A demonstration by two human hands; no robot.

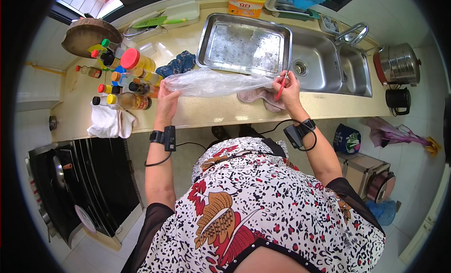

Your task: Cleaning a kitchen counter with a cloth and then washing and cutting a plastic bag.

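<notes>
A clear plastic bag [211, 83] is stretched sideways between my two hands over the counter. My left hand [167, 100] pinches its left end. At its right end, my right hand [289, 91] holds red-handled scissors [281, 88] together with the gathered plastic; the blades point up, partly lost against the tray and sink. Just behind the bag, a metal tray [246, 44] lies on the counter and overlaps the sink's left edge. A pinkish cloth [259, 97] lies under the bag's right end, and a blue patterned cloth [179, 64] is behind its left end.
Several sauce and oil bottles [132, 100] crowd the counter at left, beside a white towel [109, 121]. A double sink [313, 61] with a faucet [352, 33] is at right. A yellow jug [246, 3] stands behind the tray. A steamer pot [400, 65] and black kettle [398, 100] are far right.
</notes>
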